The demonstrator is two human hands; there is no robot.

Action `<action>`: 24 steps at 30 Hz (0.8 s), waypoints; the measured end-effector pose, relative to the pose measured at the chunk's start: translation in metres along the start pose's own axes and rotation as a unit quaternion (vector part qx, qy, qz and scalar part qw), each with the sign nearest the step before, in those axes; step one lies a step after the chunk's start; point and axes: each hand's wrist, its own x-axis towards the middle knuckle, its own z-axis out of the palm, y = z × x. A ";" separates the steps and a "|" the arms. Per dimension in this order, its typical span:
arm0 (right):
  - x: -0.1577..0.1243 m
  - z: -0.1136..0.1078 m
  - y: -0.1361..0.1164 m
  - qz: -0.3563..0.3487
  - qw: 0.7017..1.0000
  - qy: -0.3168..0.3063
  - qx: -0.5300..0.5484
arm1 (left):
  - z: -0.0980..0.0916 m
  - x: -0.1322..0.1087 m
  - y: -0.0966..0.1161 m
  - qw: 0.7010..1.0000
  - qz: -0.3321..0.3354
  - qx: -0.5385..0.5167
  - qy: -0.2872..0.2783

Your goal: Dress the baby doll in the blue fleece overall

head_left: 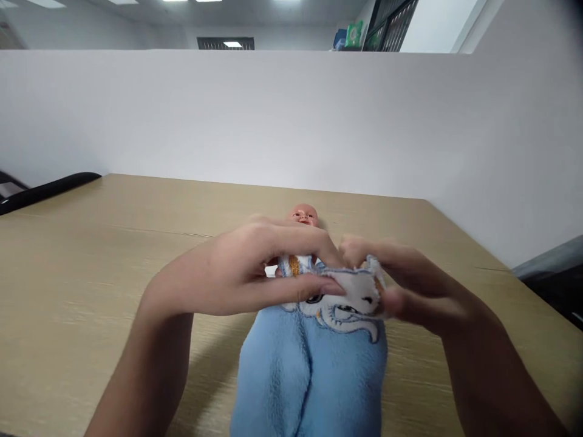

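Note:
A baby doll lies on its back on the wooden table, its head pointing away from me. It wears a fluffy light-blue garment with a white embroidered patch on the chest. My left hand pinches the garment's upper edge, thumb lying across the patch. My right hand grips the same edge from the right, fingers curled around the fabric. The doll's arms and chest are hidden behind my hands.
A white partition wall runs along the table's far edge and right side. A dark curved object lies at the table's left edge. Something dark sits beyond the right edge.

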 end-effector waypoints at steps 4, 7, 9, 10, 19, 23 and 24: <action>-0.003 -0.001 -0.003 -0.090 0.969 0.121 -0.195 | -0.002 -0.003 -0.004 1.000 -0.026 0.016 -0.008; -0.006 0.000 -0.005 -0.130 0.944 0.198 -0.231 | -0.004 -0.005 -0.010 0.999 -0.042 0.014 -0.027; -0.008 0.001 -0.006 -0.117 0.959 0.176 -0.187 | -0.004 -0.006 -0.013 0.998 -0.051 0.005 -0.036; -0.009 0.000 -0.005 -0.091 0.972 0.147 -0.160 | -0.004 -0.006 -0.015 0.998 -0.052 -0.001 -0.036; -0.018 -0.009 0.008 0.001 0.998 -0.041 -0.057 | -0.003 -0.007 -0.018 0.997 -0.028 -0.068 -0.003; -0.024 -0.006 0.008 0.003 0.996 0.084 -0.030 | -0.007 -0.015 -0.034 0.993 -0.063 -0.088 -0.038; -0.024 -0.005 0.008 0.016 0.994 0.103 -0.022 | -0.006 -0.017 -0.038 0.993 -0.076 -0.089 -0.031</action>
